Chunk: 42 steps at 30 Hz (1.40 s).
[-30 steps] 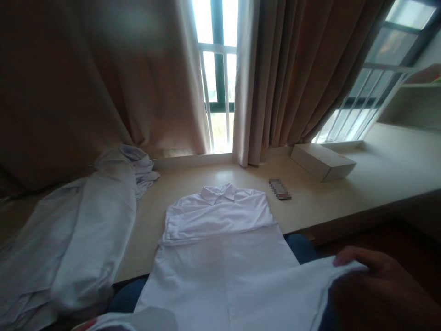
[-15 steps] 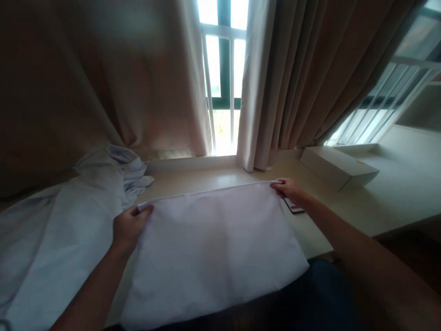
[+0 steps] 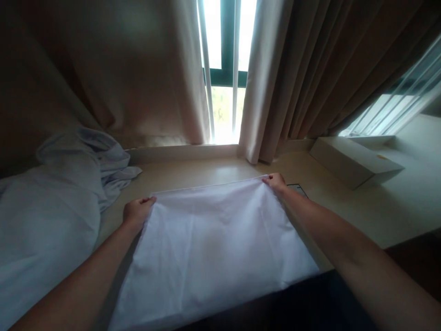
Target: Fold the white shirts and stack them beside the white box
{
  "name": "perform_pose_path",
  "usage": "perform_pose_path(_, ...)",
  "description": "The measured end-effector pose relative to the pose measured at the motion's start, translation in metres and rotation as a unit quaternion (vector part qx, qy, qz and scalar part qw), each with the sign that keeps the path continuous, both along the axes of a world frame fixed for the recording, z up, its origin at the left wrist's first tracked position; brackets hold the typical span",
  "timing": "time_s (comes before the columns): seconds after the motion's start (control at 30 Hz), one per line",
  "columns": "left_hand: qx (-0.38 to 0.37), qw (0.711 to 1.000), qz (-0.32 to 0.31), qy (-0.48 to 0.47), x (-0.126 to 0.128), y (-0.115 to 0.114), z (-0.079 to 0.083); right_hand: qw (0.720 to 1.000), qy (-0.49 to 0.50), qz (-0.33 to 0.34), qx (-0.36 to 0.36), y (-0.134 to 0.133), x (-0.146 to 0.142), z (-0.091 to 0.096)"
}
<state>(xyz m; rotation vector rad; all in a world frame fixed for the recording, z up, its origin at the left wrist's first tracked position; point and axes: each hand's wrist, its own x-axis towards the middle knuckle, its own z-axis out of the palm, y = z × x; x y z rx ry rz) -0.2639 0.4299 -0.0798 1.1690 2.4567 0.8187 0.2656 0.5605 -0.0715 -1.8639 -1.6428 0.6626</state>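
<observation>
Our left hand (image 3: 136,213) and right hand (image 3: 276,182) pinch the white cloth (image 3: 213,248) at its far corners; uneven pull could crease or skew it over the desk (image 3: 347,211)

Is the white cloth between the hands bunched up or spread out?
Spread out: the white cloth forms one broad, lightly creased sheet, the left hand and right hand pinching its far corners.

The left hand (image 3: 138,210) and the right hand (image 3: 275,181) are bare, and so are both arms (image 3: 344,236) as far as they show, while the dark blue pants (image 3: 329,299) look dim and blurry.
</observation>
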Motion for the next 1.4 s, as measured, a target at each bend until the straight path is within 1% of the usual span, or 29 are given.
perform_pose_path(0.07, -0.005, 1.0, -0.002, 0.014, 0.003, 0.004, 0.002, 1.0, -0.007, -0.005, 0.006, 0.007, -0.008, 0.003)
perform_pose_path(0.13, -0.011, 0.999, -0.01, 0.028, 0.005, 0.004, 0.006, 1.0, -0.014, -0.011, 0.01, 0.006, -0.014, 0.007)
perform_pose_path(0.17, -0.012, 0.999, -0.016, 0.034, 0.006, 0.002, 0.009, 1.0, -0.019, -0.013, 0.013, 0.001, -0.014, 0.009)
perform_pose_path(0.23, -0.012, 0.999, -0.027, 0.045, 0.004, -0.008, 0.014, 0.999, -0.033, -0.015, 0.021, -0.018, -0.006, 0.01)
perform_pose_path(0.33, -0.02, 0.998, -0.033, 0.056, -0.002, -0.039, 0.016, 0.997, -0.065, -0.025, 0.037, -0.063, 0.023, 0.005)
perform_pose_path(0.43, -0.051, 0.997, -0.038, 0.036, -0.003, -0.082, 0.013, 0.995, -0.081, -0.047, 0.027, -0.108, 0.054, -0.006)
perform_pose_path(0.5, -0.059, 0.998, -0.035, 0.013, 0.002, -0.109, 0.01, 0.995, -0.079, -0.059, 0.018, -0.129, 0.063, -0.013)
perform_pose_path(0.57, -0.054, 0.998, -0.024, -0.003, 0.01, -0.13, 0.008, 0.996, -0.074, -0.057, 0.005, -0.142, 0.062, -0.017)
perform_pose_path(0.63, -0.049, 0.998, -0.02, -0.017, 0.018, -0.146, 0.009, 0.997, -0.054, -0.045, -0.019, -0.149, 0.055, -0.016)
perform_pose_path(0.73, -0.049, 0.996, -0.047, -0.052, 0.027, -0.164, 0.013, 0.998, -0.002, -0.032, -0.049, -0.154, 0.046, -0.009)
perform_pose_path(0.83, -0.057, 0.992, -0.074, -0.081, 0.03, -0.176, 0.019, 0.998, 0.043, -0.025, -0.047, -0.157, 0.045, -0.002)
perform_pose_path(0.97, -0.042, 0.994, -0.059, -0.08, 0.029, -0.183, 0.018, 0.995, 0.083, -0.039, -0.029, -0.158, 0.049, -0.002)
perform_pose_path(1.07, -0.03, 0.991, -0.048, -0.123, 0.032, -0.184, 0.015, 0.993, 0.101, -0.059, -0.022, -0.157, 0.051, -0.008)
perform_pose_path(1.17, -0.057, 0.985, -0.068, -0.148, 0.037, -0.18, 0.016, 0.991, 0.111, -0.069, -0.027, -0.156, 0.05, -0.012)
perform_pose_path(1.27, -0.074, 0.988, -0.072, -0.113, 0.039, -0.167, 0.023, 0.991, 0.105, -0.068, -0.049, -0.15, 0.048, -0.01)
perform_pose_path(1.4, -0.051, 0.995, -0.04, -0.078, 0.04, -0.136, 0.027, 0.994, 0.05, -0.074, -0.059, -0.132, 0.041, -0.005)
